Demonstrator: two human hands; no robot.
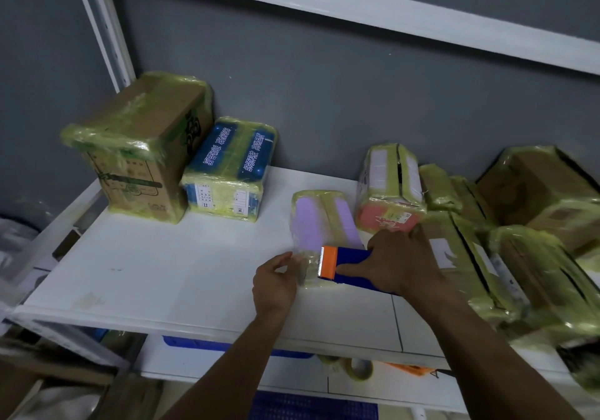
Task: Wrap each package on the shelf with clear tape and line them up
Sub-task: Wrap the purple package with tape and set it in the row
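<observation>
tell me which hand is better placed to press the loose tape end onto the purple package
Left. The left hand pinches the tape end at the purple package's near edge; the right hand is busy gripping the blue tape dispenser, so it probably can't press.

free room and obstacles. i find the widest bare stretch on the white shelf (156,273), front and left, reaching back to the brown box (139,147) and blue box (230,166) that stand side by side at the rear left. an open lane runs between the blue box and the purple package (319,221) back to the grey wall (308,111). the right side is blocked by a crowded heap of wrapped packages (519,241); the upper shelf beam (357,7) crosses overhead at the back.
</observation>
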